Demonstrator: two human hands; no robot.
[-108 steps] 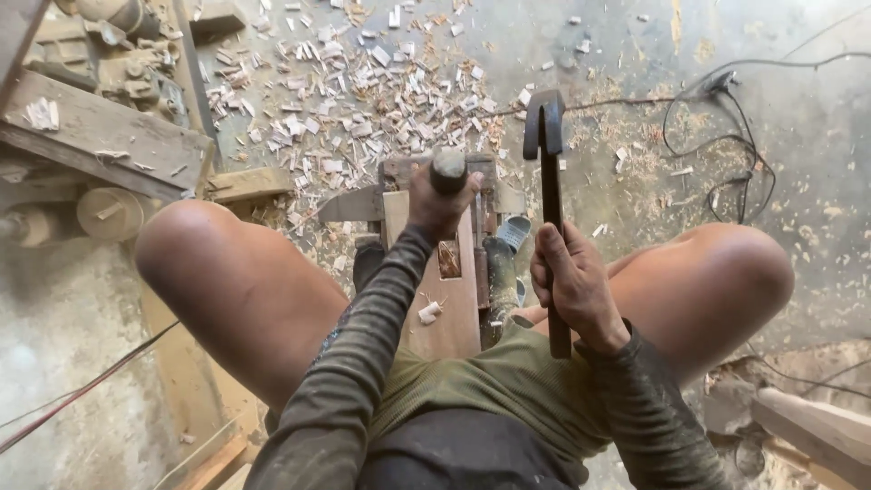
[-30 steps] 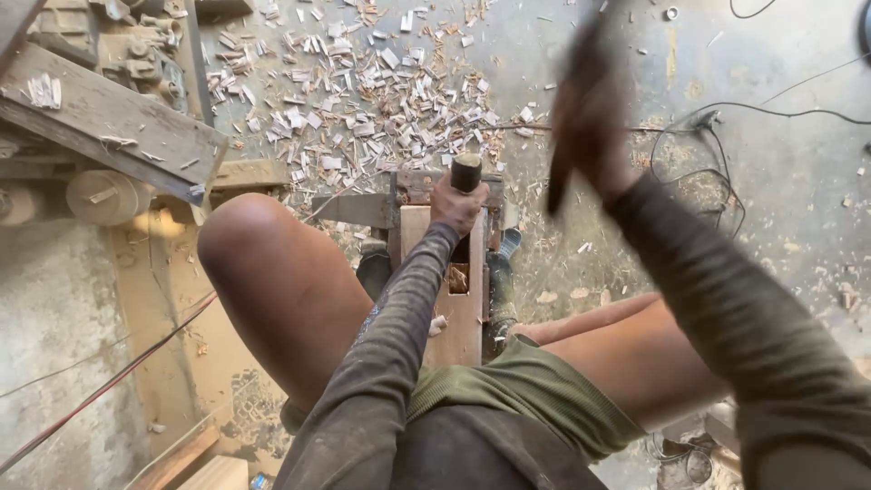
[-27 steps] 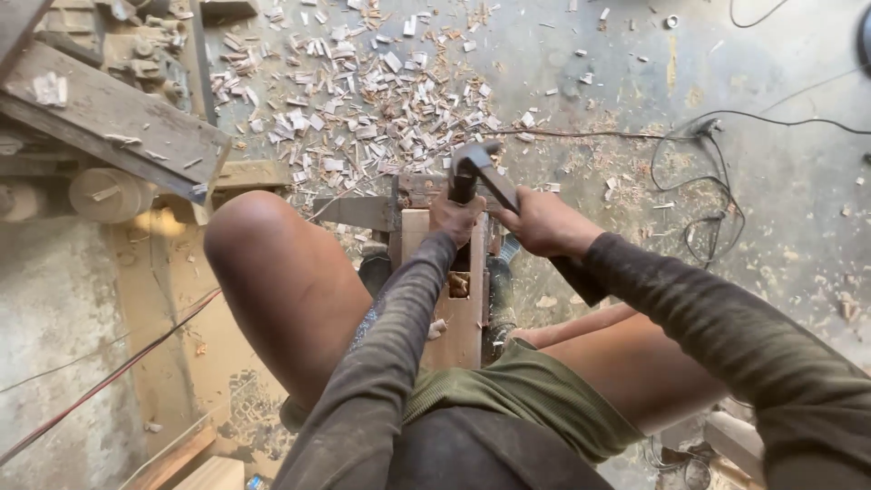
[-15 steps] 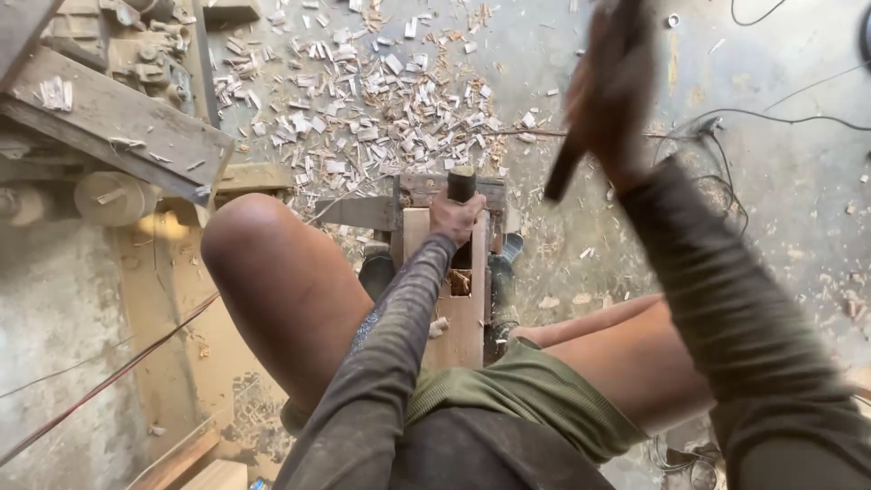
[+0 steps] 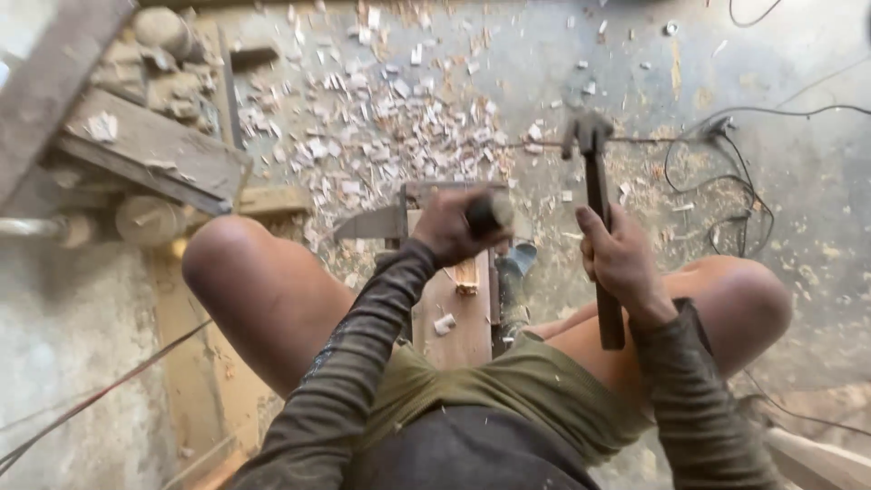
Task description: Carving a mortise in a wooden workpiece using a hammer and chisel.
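Note:
I sit on the floor with a pale wooden plank point(image 5: 454, 318) lying between my knees. My left hand point(image 5: 451, 227) is wrapped around the dark round handle of a chisel point(image 5: 488, 215) that stands upright on the plank's far end. My right hand point(image 5: 620, 259) grips the handle of a hammer point(image 5: 596, 191), held to the right of the plank with its metal head pointing away from me, clear of the chisel. A small notch with loose chips shows in the plank just below the chisel.
Pale wood chips point(image 5: 381, 136) litter the concrete floor ahead. Rough timber pieces and blocks point(image 5: 145, 145) lie at the upper left. A black cable point(image 5: 726, 181) loops across the floor at the right. A flat metal blade point(image 5: 367, 224) sticks out left of the plank.
Half a second ago the hammer was raised high on the right. Now my right hand has come down and holds it low beside the plank. My left hand stays on the chisel.

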